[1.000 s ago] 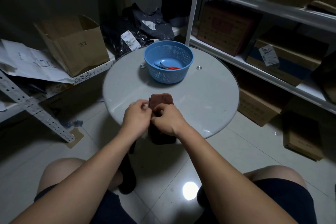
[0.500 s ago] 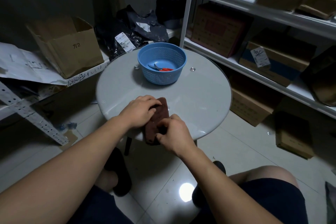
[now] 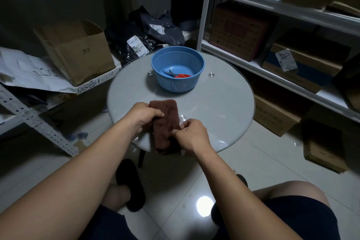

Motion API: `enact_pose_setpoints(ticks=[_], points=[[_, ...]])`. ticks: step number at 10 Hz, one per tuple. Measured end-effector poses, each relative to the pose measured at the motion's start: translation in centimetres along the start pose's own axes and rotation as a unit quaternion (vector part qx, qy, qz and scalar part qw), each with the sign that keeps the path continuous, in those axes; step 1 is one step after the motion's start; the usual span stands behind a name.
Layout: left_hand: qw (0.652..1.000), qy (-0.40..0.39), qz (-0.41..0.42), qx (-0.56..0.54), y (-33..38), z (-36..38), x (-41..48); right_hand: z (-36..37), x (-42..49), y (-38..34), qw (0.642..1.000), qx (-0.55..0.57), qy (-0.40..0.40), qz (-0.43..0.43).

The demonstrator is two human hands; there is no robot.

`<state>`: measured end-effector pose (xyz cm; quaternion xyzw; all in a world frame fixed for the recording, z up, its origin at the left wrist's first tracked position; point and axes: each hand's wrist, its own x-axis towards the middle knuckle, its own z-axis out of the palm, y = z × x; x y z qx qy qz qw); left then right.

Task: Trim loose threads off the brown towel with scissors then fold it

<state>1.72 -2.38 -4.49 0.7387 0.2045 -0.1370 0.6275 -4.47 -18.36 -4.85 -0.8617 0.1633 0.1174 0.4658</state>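
The brown towel (image 3: 167,122) lies folded into a narrow strip on the near side of the round glass table (image 3: 218,107), its near end hanging over the edge. My left hand (image 3: 145,116) presses on the towel's left edge with curled fingers. My right hand (image 3: 190,135) pinches the towel's right edge nearer to me. The red-handled scissors (image 3: 176,74) lie inside the blue basket (image 3: 196,76) at the table's far side.
An open cardboard box (image 3: 78,50) sits on a low shelf at left, with black bags (image 3: 148,33) behind the table. White shelving with boxes (image 3: 292,60) fills the right side. More boxes (image 3: 272,111) stand on the tiled floor. My knees are below the table.
The towel now lies flatter and straighter on the table. My left hand slid to its left edge and my right hand shifted to its right edge.
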Motion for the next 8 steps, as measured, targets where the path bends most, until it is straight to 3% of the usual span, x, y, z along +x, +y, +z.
enact_pose_setpoints(ticks=[2, 3, 4, 5, 6, 7, 8], points=[[0.992, 0.081, 0.054, -0.079, 2.8, -4.2, 2.0, 3.9, 2.6, -3.9, 0.984, 0.178, -0.016, -0.013], [0.988, 0.090, 0.074, -0.101, 4.1, -6.6, 3.3, 5.7, 4.0, -6.3, 0.957, 0.284, -0.058, 0.014], [0.989, 0.088, 0.102, -0.060, 3.2, -7.5, 5.2, 7.0, 5.5, -7.0, 0.961, 0.267, -0.071, 0.022], [0.966, 0.117, 0.141, 0.184, 0.4, -7.6, 6.9, 7.3, 5.8, -6.0, 0.996, 0.083, -0.028, -0.020], [0.876, 0.151, 0.259, 0.378, -1.8, -7.2, 6.8, 6.9, 5.2, -5.4, 0.992, -0.061, 0.003, -0.110], [0.851, 0.076, 0.304, 0.421, -2.4, -7.2, 6.4, 6.5, 5.1, -4.7, 0.976, -0.132, -0.006, -0.171], [0.851, 0.080, 0.304, 0.420, -1.5, -7.5, 5.8, 5.3, 5.0, -4.8, 0.979, -0.102, -0.006, -0.179]])
